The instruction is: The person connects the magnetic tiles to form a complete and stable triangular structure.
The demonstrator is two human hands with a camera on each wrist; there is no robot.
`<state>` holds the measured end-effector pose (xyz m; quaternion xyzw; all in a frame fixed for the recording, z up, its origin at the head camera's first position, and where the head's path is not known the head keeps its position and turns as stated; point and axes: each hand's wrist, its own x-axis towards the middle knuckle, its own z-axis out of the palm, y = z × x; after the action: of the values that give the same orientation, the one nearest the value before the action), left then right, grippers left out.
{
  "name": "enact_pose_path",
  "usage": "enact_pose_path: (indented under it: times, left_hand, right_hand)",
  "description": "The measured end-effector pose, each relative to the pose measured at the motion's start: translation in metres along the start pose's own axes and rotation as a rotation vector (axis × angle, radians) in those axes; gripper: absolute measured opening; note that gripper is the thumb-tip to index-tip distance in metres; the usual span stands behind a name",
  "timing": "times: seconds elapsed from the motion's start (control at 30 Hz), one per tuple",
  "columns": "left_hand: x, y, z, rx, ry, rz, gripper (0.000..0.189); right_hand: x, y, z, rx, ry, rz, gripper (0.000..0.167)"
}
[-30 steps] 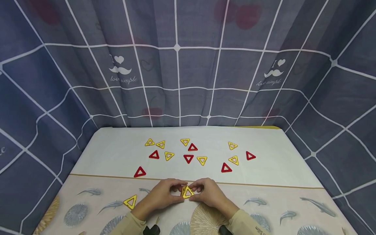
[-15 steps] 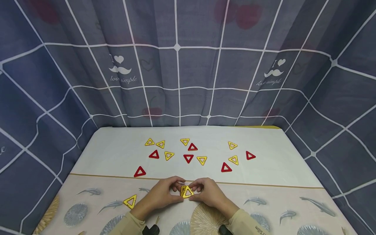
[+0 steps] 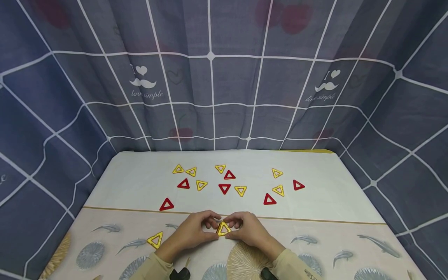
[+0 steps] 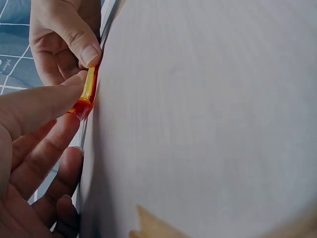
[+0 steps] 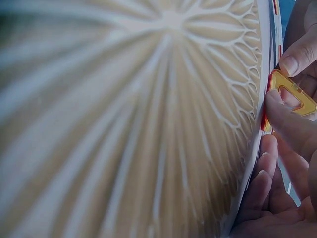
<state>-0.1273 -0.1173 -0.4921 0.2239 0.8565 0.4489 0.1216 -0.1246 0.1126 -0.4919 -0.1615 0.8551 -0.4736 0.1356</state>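
Note:
Both hands meet at the near middle of the table around a small joined piece of hollow plastic triangle tiles. A yellow triangle tile (image 3: 220, 230) faces up in the head view; a red edge (image 5: 264, 116) shows against it in the right wrist view. My left hand (image 3: 196, 232) pinches the left side of the joined tiles (image 4: 89, 85) between thumb and fingers. From the right, my right hand (image 3: 249, 232) holds the yellow tile between thumb and index finger. How many tiles are joined cannot be told.
A loose yellow triangle tile (image 3: 151, 241) lies by the left wrist. Several red and yellow triangle tiles, such as one red tile (image 3: 162, 207) and one yellow tile (image 3: 241, 193), are spread over the white cloth (image 3: 325, 198). A checked curtain (image 3: 231, 81) stands behind the table.
The second yellow face left of the front tile has turned in and no longer shows in the head view. The left fingers have shifted slightly; the right hand stays almost still.

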Motion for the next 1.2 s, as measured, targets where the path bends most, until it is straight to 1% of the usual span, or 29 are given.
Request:
enact_pose_path:
  times: [0.27, 0.43, 0.67, 0.93, 1.2]
  left_hand:
    - [-0.001, 0.0009, 0.0, -0.009, 0.001, -0.006, 0.042]
    - [-0.0013, 0.0018, -0.0006, -0.002, 0.005, -0.008, 0.043]
    - [-0.0013, 0.0016, -0.0006, -0.01, 0.012, -0.003, 0.045]
    - [-0.0025, 0.0014, 0.0, -0.015, 0.027, 0.001, 0.046]
    - [-0.0022, 0.0005, 0.0004, -0.007, 0.028, -0.007, 0.043]
  right_hand:
    - [0.0004, 0.0012, -0.0004, 0.025, -0.013, -0.034, 0.045]
    - [0.0, 0.0006, -0.0005, 0.01, -0.023, -0.034, 0.044]
    - [-0.0007, -0.0006, 0.0002, -0.005, -0.029, -0.04, 0.048]
    - [-0.001, -0.0006, 0.0008, -0.061, -0.043, -0.078, 0.051]
    - [-0.0009, -0.0007, 0.0, -0.093, -0.062, -0.071, 0.046]
